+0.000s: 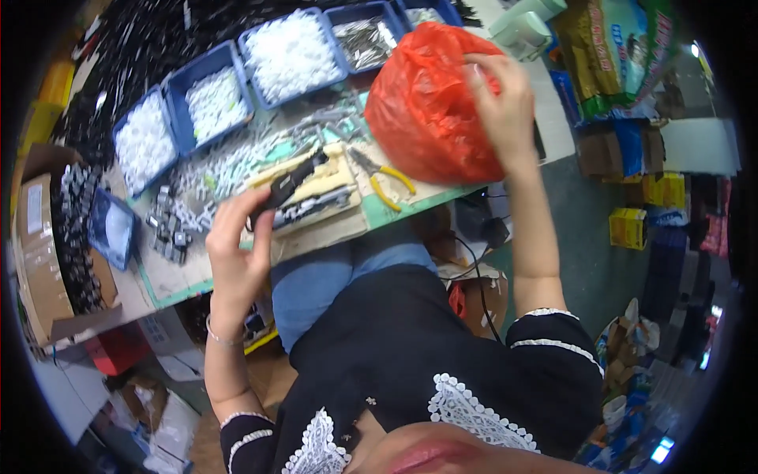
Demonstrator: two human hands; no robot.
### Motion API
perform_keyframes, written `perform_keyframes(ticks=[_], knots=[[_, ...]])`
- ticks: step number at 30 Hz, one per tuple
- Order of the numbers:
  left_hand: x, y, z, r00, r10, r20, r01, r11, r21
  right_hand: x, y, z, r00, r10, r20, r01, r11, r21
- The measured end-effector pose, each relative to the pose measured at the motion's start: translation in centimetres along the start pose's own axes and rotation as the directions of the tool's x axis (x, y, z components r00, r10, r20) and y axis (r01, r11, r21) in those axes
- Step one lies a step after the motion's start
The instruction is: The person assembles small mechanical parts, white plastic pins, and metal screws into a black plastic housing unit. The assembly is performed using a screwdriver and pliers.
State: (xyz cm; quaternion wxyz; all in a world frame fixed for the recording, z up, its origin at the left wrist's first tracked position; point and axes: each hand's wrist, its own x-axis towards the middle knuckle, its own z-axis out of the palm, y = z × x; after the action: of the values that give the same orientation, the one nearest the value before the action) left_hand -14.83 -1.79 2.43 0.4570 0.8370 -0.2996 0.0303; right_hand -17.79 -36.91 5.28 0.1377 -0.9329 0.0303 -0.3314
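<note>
My left hand (239,238) is closed, thumb against fingers, on a black elongated part (294,182). That part lies slantwise over a pale, block-like fixture (335,178) at the table's front edge, beside some dark metal pieces (316,207). At the upper right, my right hand (509,107) is at the mouth of a bulging red plastic bag (426,110). Its finger and thumb bend toward each other in a pinch; whatever is between them is too small to make out. Pliers with yellow handles (385,180) lie between the fixture and the bag.
Blue bins with small white pieces (292,55) and metal pins (365,43) line the table's far side, before a heap of black strips (158,39). Grey parts (170,225) lie loose at left, near a cardboard box (43,253). A pale green cup (521,35) stands behind the bag.
</note>
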Motion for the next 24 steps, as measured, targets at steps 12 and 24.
perform_keyframes(ticks=[12, 24], knots=[[-1.8, -2.0, 2.0, 0.976, 0.202, 0.083, -0.218, 0.919, 0.328, -0.1, 7.6, 2.4, 0.919, 0.392, 0.047, -0.345, 0.854, -0.388], [-1.7, -2.7, 2.7, 0.963, 0.177, 0.204, -0.231, 0.931, 0.281, -0.4, 1.0, -3.0, 0.892, 0.419, 0.17, -0.451, 0.843, 0.292]])
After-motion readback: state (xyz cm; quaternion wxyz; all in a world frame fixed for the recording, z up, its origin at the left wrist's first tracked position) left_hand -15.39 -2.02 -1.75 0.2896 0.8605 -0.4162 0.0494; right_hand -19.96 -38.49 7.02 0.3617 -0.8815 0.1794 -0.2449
